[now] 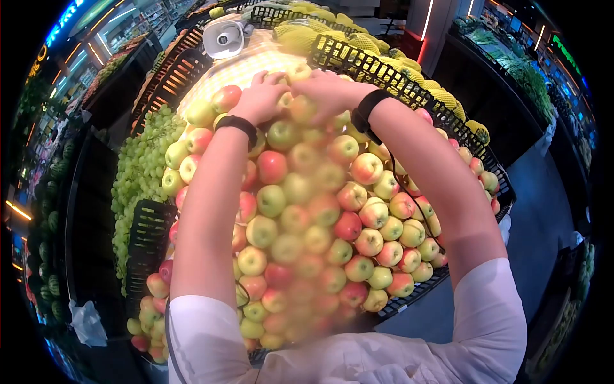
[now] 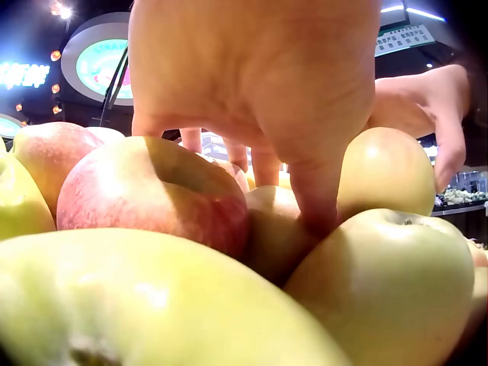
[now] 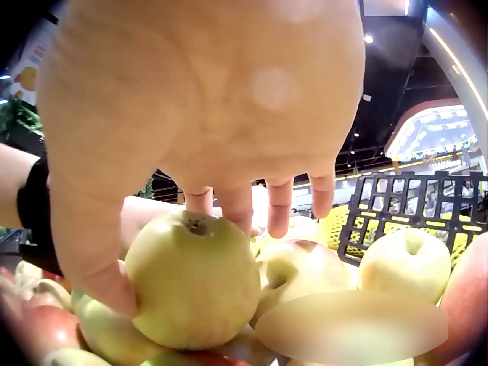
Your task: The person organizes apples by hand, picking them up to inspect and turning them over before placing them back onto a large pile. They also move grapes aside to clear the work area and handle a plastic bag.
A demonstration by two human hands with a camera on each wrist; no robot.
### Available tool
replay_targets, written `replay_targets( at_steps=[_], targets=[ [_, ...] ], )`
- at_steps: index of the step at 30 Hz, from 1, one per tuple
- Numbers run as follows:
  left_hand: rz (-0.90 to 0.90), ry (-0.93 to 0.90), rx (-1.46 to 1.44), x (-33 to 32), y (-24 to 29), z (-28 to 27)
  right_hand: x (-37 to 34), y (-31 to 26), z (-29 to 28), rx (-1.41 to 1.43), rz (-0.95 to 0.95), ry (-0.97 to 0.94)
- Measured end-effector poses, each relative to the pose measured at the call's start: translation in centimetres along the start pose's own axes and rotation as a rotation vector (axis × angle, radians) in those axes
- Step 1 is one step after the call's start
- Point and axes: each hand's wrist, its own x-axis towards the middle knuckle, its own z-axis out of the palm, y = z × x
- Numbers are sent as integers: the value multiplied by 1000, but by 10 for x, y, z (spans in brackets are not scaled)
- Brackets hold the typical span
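My left hand (image 1: pixel 261 102) reaches over the far side of the apple heap. Its thumb and fingers point down on either side of a partly hidden apple (image 2: pixel 273 210). A red-blushed apple (image 2: pixel 152 194) and a pale green apple (image 2: pixel 381 286) lie close by it. Just to the right, my right hand (image 1: pixel 332 95) holds a yellow-green apple (image 3: pixel 193 278), thumb on its near side and fingers beyond. More apples (image 3: pixel 404 263) sit beside it. Both wrists wear black bands (image 1: pixel 238 125).
Green grapes (image 1: pixel 150 153) are piled on the left. Behind the heap are a checkered cloth (image 1: pixel 214 80) and a white megaphone (image 1: pixel 224 38). A black crate wall (image 1: pixel 358 61) separates the apples from net-wrapped yellow fruit (image 1: pixel 441 96). A thin dark cable (image 1: pixel 416 205) hangs over the apples.
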Motion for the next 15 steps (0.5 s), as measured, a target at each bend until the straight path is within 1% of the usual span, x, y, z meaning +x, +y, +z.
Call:
replay_targets(
  at_steps=[3,4,5,7,8,11,12,14,15],
  targets=[
    [-14,-17,-19,-2,3,-2,-12,6,-3,227,-48,-10],
    [-20,-25,-21,-3,5,-4,-16,17,5,237,-161,214],
    [-28,-31,-23,-3,7,-6,-20,31,8,352,-124,237],
    [-46,-38,-21,-2,9,-8,-31,35,-4,584,-50,285],
    [-56,-45,-21,-2,10,-7,-34,39,-11,578,-15,276],
    [-125,-42,55,-3,25,-10,-30,46,-2,691,4,326],
    [-135,-25,93,-1,25,-8,-31,34,2,840,51,294],
    [-153,7,166,4,23,3,-17,21,7,774,-29,220],
    [-143,2,154,6,22,7,-10,17,11,743,-68,180]
  ],
)
